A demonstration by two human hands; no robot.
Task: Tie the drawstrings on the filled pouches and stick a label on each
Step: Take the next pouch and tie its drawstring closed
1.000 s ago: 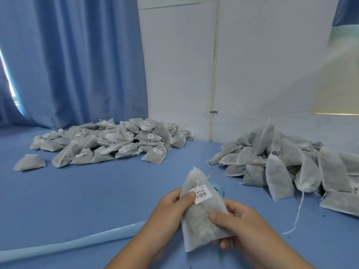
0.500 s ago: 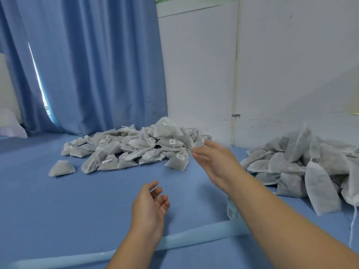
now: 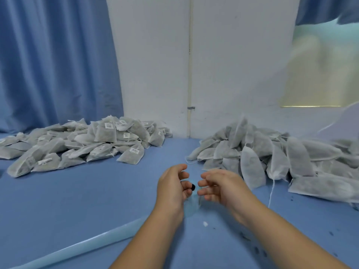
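Pouches [image 3: 252,167], untied, heaped right: judged light, soft, limp; take at neck by drawstring [image 3: 271,191]. Left hand [image 3: 172,188] half-curled at pale roll [image 3: 191,205], grip cannot be told; right hand [image 3: 223,188] loosely curled, empty.

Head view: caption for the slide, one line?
Left hand and right hand close together above the blue table, between labelled pouch pile and unlabelled pouch pile.

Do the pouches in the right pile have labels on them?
No, the right pile looks bare; white labels show only on the left pile.
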